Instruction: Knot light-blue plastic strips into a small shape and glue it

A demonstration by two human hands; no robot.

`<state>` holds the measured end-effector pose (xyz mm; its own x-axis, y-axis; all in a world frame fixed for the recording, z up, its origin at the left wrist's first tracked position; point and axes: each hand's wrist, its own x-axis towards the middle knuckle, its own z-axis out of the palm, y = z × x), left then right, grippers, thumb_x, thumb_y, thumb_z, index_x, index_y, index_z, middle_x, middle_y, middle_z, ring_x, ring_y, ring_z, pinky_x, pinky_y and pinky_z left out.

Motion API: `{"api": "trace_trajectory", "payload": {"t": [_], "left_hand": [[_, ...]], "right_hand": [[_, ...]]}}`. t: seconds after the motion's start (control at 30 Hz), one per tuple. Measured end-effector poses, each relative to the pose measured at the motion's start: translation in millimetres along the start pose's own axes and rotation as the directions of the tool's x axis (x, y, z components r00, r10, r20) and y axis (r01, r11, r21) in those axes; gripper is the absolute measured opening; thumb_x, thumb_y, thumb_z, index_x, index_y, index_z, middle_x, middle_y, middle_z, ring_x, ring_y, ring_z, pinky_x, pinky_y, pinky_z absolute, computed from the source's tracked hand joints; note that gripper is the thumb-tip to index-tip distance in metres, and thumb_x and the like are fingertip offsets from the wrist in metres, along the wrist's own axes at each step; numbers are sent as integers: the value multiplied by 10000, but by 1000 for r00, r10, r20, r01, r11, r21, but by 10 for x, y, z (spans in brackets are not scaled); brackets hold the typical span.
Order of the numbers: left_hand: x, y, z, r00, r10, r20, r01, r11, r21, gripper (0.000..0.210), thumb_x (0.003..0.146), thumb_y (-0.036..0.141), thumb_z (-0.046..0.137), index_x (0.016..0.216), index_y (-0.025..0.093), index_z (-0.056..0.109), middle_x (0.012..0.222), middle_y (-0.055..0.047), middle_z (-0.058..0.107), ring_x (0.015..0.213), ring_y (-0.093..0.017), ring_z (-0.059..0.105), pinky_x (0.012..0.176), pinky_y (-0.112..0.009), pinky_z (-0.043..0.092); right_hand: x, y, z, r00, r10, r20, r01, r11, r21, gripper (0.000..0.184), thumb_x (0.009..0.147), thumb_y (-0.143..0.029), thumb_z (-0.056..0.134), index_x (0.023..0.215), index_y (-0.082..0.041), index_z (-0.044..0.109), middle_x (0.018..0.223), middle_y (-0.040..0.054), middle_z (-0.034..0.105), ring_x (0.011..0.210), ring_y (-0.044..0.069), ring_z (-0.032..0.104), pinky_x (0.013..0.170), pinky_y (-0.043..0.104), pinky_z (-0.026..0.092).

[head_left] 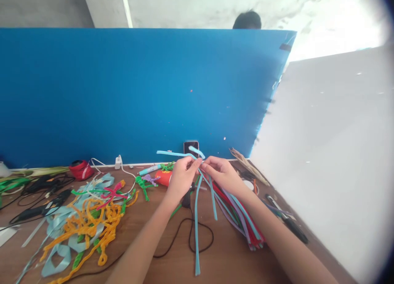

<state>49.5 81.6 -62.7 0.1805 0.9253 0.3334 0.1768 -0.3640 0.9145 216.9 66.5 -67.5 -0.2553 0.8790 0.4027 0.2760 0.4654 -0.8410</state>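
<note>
Light-blue pipe cleaners [197, 230] meet between my two hands, above the middle of the desk. My left hand [184, 175] pinches them from the left, fingers closed. From the right, my right hand [222, 174] pinches them too, its fingertips nearly touching the left ones. Several fuzzy ends stick out: two past the fingers at the top, others hanging down below. The crossing point itself is mostly hidden by my fingertips. Under my right forearm lies a bundle of red, purple, green and blue pipe cleaners [243, 218].
Left on the desk [172, 259] lie orange twisted pipe cleaners [92, 218], blue ribbon [57, 261] and black cables. A phone [190, 147] leans on the blue partition [138, 95]. A blue marker [150, 170] and white charger [118, 162] are near it. A black pen [295, 230] lies right.
</note>
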Motion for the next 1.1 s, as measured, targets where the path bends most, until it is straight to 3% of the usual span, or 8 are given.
{"api": "trace_trajectory", "payload": {"t": [0.1, 0.23, 0.37, 0.53, 0.73, 0.93, 1.1], "left_hand": [[4, -3, -15, 999, 22, 34, -22, 1000, 8, 369, 918, 436, 576, 661, 172, 555, 651, 10, 587, 636, -131, 525, 639, -244, 380], [-1, -4, -1, 999, -6, 38, 12, 987, -161, 315, 911, 417, 599, 722, 167, 581, 697, -9, 632, 713, -147, 600, 728, -249, 442], [-15, 18, 26, 994, -101, 31, 105, 958, -267, 300, 889, 418, 643, 745, 163, 573, 668, 9, 616, 569, -96, 507, 635, -227, 406], [-20, 56, 5, 990, -124, 63, 138, 937, -322, 300, 851, 415, 694, 762, 156, 572, 644, 23, 591, 514, -68, 422, 556, -213, 337], [-5, 99, -97, 976, -153, 156, 195, 932, -306, 346, 841, 443, 702, 723, 140, 582, 641, 16, 597, 501, -49, 376, 521, -214, 277], [7, 131, -295, 921, -136, 366, 230, 946, -228, 361, 814, 466, 744, 772, 129, 623, 633, 3, 620, 524, -54, 417, 527, -209, 273], [-34, 226, -432, 840, -157, 520, 223, 973, -66, 312, 843, 444, 708, 851, 133, 680, 657, -2, 652, 512, -61, 422, 526, -220, 272]], "right_hand": [[-9, -28, 19, 1000, -5, -29, 4, 1000, -26, 307, 961, -429, 554, 782, -184, 601, 620, -43, 510, 547, 108, 428, 509, 234, 325], [-11, -55, 33, 994, -94, -60, 83, 983, -162, 318, 968, -411, 553, 753, -183, 606, 645, -23, 530, 610, 127, 465, 554, 244, 347], [-15, -27, 48, 987, -138, -84, 112, 958, -264, 278, 986, -330, 521, 773, -186, 626, 614, -34, 525, 577, 119, 445, 561, 251, 324], [-18, -5, 70, 982, -165, -93, 126, 936, -327, 245, 981, -293, 528, 791, -185, 637, 625, -35, 568, 582, 119, 483, 608, 263, 340], [8, -25, 32, 995, -72, -63, 65, 991, -113, 261, 981, -394, 543, 864, -179, 633, 705, -16, 595, 642, 125, 499, 628, 253, 366], [1, -63, -37, 992, 43, 116, -67, 974, 217, 353, 908, -514, 637, 830, -173, 596, 714, -35, 521, 651, 112, 416, 623, 254, 319], [4, -36, -132, 972, 80, 222, -116, 981, 158, 351, 863, -487, 703, 762, -160, 624, 671, -46, 486, 641, 106, 388, 631, 262, 295]]}}
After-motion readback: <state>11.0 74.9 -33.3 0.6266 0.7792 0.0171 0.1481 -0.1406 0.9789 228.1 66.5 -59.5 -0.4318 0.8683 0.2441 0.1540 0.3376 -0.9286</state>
